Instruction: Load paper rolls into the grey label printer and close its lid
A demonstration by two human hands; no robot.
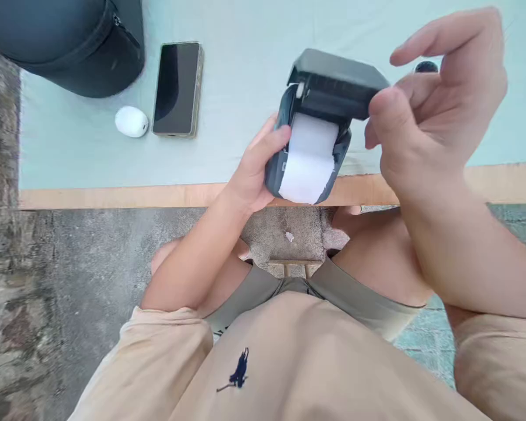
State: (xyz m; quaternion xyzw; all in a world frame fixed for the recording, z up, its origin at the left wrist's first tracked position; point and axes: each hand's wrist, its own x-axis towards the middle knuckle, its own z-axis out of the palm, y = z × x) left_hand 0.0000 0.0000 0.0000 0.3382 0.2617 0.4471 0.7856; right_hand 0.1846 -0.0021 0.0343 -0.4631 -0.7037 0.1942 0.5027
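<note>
My left hand [263, 158] is wrapped round a small black portable receipt printer [345, 149], above the table's front edge. Its lid [339, 79] stands raised, and a strip of white paper [311, 158] lies down over its front. At the lid's right end is my right hand [438, 99], thumb against the corner and another finger curled behind it. The index finger stretches out free above. Behind the right hand's fingers shows a small dark round object [426, 66], mostly hidden; I cannot tell what it is.
A pale green cloth [241, 76] covers the table, with a bare wooden front edge [158, 194]. To the left are a smartphone [177, 88], a white rounded case [131, 121] and a large black zipped bag [92, 52]. Below, a white scrap [289, 237] lies on the concrete floor [105, 251].
</note>
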